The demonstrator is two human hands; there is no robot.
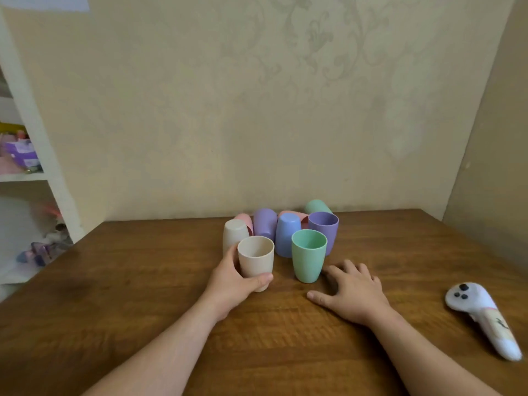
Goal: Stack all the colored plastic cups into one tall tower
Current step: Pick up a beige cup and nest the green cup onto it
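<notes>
Holding: your left hand (233, 277) is wrapped around the beige cup (255, 261), thumb across its near side low down, fingers behind; the cup stands upright, mouth up, on the table (143, 281).
Free hand: your right hand (353, 292) lies flat and spread on the wood, gripping nothing, fingertips just beside the base of the green cup (308, 254).
Landmark: take the green cup as your reference; it stands upright, mouth up, just to the right of the beige cup.
Cluster: behind the green cup sit an upright purple cup (324, 230), an upside-down blue cup (287, 234), a second purple cup (265, 224) also upside down, and a whitish cup (234, 232) upside down, behind and left.
Fallen ones: pink cups (245, 220) and a second green cup (317, 207) appear to lie on their sides at the far back; their exact count is hard to tell.
Step in hand: probably starting the tower with the beige cup as base or first nest.
Doing it well: grip mid-wall rather than near the base, lift straight, keep mouths aligned, and lower squarely so rims seat evenly.
Risk: nudging the crowded cups could roll the tipped ones.
Aside: a white controller (483, 315) lies well to the right of the green cup.
</notes>
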